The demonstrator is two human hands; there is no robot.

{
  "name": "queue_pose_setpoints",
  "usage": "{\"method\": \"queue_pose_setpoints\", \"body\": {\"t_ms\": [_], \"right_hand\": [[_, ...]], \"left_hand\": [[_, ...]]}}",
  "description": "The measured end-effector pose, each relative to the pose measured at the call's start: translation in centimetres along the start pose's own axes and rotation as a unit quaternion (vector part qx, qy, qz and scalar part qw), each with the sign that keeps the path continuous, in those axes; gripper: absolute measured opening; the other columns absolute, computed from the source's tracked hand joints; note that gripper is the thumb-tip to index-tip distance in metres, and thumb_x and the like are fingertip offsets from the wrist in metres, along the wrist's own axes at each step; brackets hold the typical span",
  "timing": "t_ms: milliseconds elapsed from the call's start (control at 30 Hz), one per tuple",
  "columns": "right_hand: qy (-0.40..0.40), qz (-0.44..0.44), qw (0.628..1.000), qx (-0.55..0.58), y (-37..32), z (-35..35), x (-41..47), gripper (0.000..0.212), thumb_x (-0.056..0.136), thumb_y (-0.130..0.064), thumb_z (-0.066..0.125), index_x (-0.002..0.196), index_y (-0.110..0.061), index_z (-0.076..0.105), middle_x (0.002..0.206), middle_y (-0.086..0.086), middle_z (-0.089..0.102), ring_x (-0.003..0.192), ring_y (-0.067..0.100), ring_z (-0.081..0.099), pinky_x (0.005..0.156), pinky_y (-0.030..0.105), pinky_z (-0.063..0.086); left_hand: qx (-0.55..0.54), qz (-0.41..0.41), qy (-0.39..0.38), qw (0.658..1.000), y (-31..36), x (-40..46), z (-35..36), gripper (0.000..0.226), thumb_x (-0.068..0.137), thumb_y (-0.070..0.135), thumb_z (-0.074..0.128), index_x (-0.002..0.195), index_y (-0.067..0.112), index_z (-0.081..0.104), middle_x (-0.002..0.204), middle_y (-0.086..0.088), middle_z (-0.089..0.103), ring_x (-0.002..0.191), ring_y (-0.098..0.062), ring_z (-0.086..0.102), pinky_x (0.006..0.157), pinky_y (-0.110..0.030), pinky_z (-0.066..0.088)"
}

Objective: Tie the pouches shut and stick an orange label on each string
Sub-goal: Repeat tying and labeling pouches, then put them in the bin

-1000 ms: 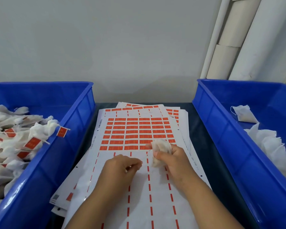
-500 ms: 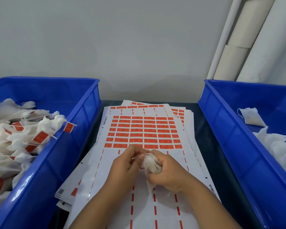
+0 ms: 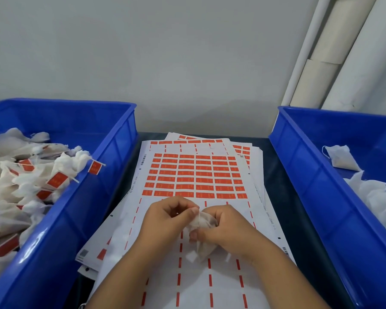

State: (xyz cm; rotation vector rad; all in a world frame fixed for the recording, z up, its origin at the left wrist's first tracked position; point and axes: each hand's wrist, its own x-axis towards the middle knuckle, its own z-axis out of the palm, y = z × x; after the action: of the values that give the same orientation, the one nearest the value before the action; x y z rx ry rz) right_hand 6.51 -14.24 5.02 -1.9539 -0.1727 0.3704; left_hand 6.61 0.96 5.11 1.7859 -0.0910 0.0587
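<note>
The right hand grasps a white pouch, its fingers curled round the gathered top while the pouch's lower end hangs below the palm, over the label sheet. The left hand sits just beside it, fingers bent, with thumb and fingertips pinching at the pouch's top where the two hands meet. Whether a string lies between those fingertips is too fine to tell.

Both hands hover over the sheet, which lies on top of a loose stack of similar sheets on the dark bench. The far part of the sheet carries rows of orange labels; the near part, under the hands, is peeled bare and shows only short orange dashes between the columns.

A blue bin stands to the left of the sheets and holds a heap of tied pouches, many with orange labels on their strings; one label sticks out over the bin's inner rim. A second blue bin stands to the right, holding white pouches without labels, one lying apart toward the far end. Pale pipes lean against the wall behind the right bin.
</note>
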Motion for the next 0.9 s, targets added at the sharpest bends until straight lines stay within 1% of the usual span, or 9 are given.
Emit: {"method": "queue_pose_setpoints", "body": {"t_ms": [167, 300, 367, 500, 600, 667, 733, 800, 900], "right_hand": [[-0.005, -0.017, 1.0, -0.015, 0.1, 0.1, -0.1, 0.012, 0.075, -0.032, 0.078, 0.081, -0.024, 0.072, 0.077, -0.005, 0.069, 0.076, 0.009, 0.066, 0.062, 0.017, 0.056], [-0.002, -0.025, 0.998, -0.054, 0.4, 0.1, 0.0, 0.017, 0.075, -0.03, 0.077, 0.084, -0.018, 0.07, 0.078, 0.003, 0.067, 0.07, 0.016, 0.063, 0.063, 0.024, 0.056], [-0.004, -0.035, 0.998, -0.051, 0.3, 0.2, -0.1, 0.012, 0.076, -0.032, 0.076, 0.079, -0.024, 0.068, 0.078, -0.004, 0.066, 0.068, 0.008, 0.061, 0.061, 0.017, 0.053], [0.005, -0.051, 0.998, -0.026, 0.0, 0.4, -0.3, 0.013, 0.08, -0.032, 0.075, 0.077, -0.037, 0.063, 0.079, -0.026, 0.064, 0.084, -0.004, 0.06, 0.062, 0.007, 0.049], [0.013, -0.053, 0.998, 0.012, -0.1, 0.4, -0.4, 0.008, 0.082, -0.033, 0.072, 0.081, -0.037, 0.065, 0.081, -0.025, 0.065, 0.087, -0.004, 0.06, 0.064, 0.007, 0.048], [0.032, -0.047, 0.997, 0.045, -0.3, 0.5, -0.5, 0.003, 0.082, -0.038, 0.07, 0.082, -0.036, 0.067, 0.084, -0.023, 0.067, 0.088, -0.004, 0.061, 0.064, 0.006, 0.048], [0.061, -0.047, 0.994, 0.074, -0.4, 0.6, -0.5, 0.015, 0.078, -0.049, 0.065, 0.084, -0.035, 0.067, 0.085, -0.026, 0.066, 0.088, -0.009, 0.06, 0.063, 0.003, 0.046], [0.086, -0.049, 0.991, 0.085, -0.5, 0.7, -0.4, 0.029, 0.069, -0.057, 0.06, 0.084, -0.032, 0.067, 0.081, -0.029, 0.066, 0.086, -0.011, 0.059, 0.061, 0.0, 0.044], [0.095, -0.042, 0.989, 0.101, -0.4, 0.8, -0.2, 0.022, 0.077, -0.051, 0.061, 0.078, -0.03, 0.068, 0.076, -0.024, 0.068, 0.082, -0.009, 0.062, 0.059, -0.001, 0.043]], "left_hand": [[-0.006, -0.04, -0.006, 0.999, 0.1, 0.1, 0.0, 0.022, 0.081, 0.013, 0.069, 0.063, 0.025, 0.071, 0.069, 0.013, 0.069, 0.073, -0.003, 0.065, 0.054, -0.007, 0.047], [-0.106, -0.106, -0.046, 0.988, -0.1, 0.4, -0.5, 0.021, 0.083, 0.005, 0.064, 0.068, 0.016, 0.074, 0.077, -0.005, 0.071, 0.08, -0.025, 0.068, 0.072, -0.03, 0.054], [-0.159, -0.132, -0.067, 0.976, -0.1, 0.5, -0.9, 0.023, 0.084, 0.003, 0.06, 0.067, 0.011, 0.074, 0.079, -0.011, 0.071, 0.077, -0.028, 0.068, 0.068, -0.03, 0.053], [-0.223, -0.16, -0.094, 0.957, 0.1, 0.7, -1.2, 0.022, 0.085, 0.008, 0.058, 0.069, 0.009, 0.074, 0.081, -0.015, 0.07, 0.072, -0.026, 0.068, 0.062, -0.027, 0.055], [-0.244, -0.164, -0.078, 0.953, 0.1, 0.7, -1.0, 0.013, 0.078, 0.016, 0.063, 0.078, 0.008, 0.073, 0.087, -0.016, 0.071, 0.075, -0.027, 0.07, 0.061, -0.026, 0.055], [-0.203, -0.155, -0.057, 0.965, 0.0, 0.6, -0.8, 0.011, 0.082, 0.015, 0.063, 0.082, 0.012, 0.073, 0.086, -0.011, 0.072, 0.077, -0.025, 0.07, 0.065, -0.028, 0.056], [-0.125, -0.139, -0.042, 0.981, -0.1, 0.6, -0.5, 0.012, 0.086, 0.017, 0.062, 0.082, 0.017, 0.073, 0.079, -0.004, 0.072, 0.074, -0.021, 0.068, 0.068, -0.026, 0.056], [-0.062, -0.114, -0.03, 0.991, -0.1, 0.5, -0.2, 0.012, 0.086, 0.02, 0.063, 0.08, 0.022, 0.073, 0.073, 0.004, 0.071, 0.069, -0.013, 0.065, 0.063, -0.017, 0.053], [0.0, -0.064, -0.018, 0.998, 0.0, 0.4, -0.2, 0.01, 0.085, 0.024, 0.064, 0.079, 0.029, 0.07, 0.073, 0.018, 0.069, 0.072, 0.002, 0.063, 0.053, -0.005, 0.045]]}}
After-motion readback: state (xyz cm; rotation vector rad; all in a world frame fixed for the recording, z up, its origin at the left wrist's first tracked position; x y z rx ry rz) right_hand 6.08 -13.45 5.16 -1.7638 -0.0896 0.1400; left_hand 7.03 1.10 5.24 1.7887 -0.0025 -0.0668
